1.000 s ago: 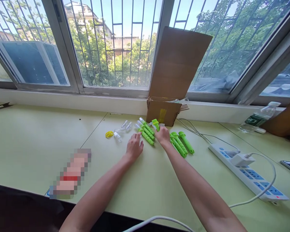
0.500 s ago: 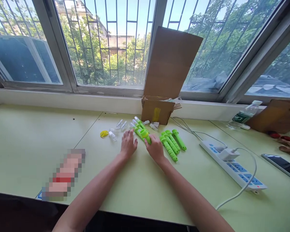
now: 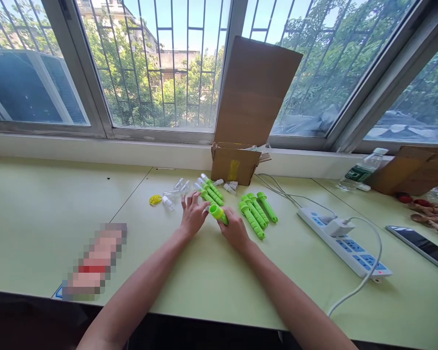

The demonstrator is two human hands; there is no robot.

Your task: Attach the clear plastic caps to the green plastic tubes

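My right hand (image 3: 235,228) is closed around a green plastic tube (image 3: 219,214) with a yellow ring at its open mouth, which tilts toward my left hand. My left hand (image 3: 193,214) has its thumb and fingers together on a small clear cap (image 3: 206,208), mostly hidden, close to the tube's mouth. Just beyond lie several green tubes with clear tops (image 3: 212,192). Several clear plastic caps (image 3: 168,203) are scattered left of them, beside a yellow ring piece (image 3: 155,200). Right of my right hand, several green tubes (image 3: 255,216) without clear tops lie side by side.
An open cardboard box (image 3: 228,165) stands against the window sill, with small white pieces (image 3: 229,187) before it. To the right are a white power strip (image 3: 345,243) with cables, a phone (image 3: 419,248) and a water bottle (image 3: 361,170). A blurred flat item (image 3: 97,262) lies left.
My right hand has drawn the green tube slightly toward me, away from the capped tubes. A small clear piece now shows at my left fingertips beside the tube's mouth. The view has shifted slightly.
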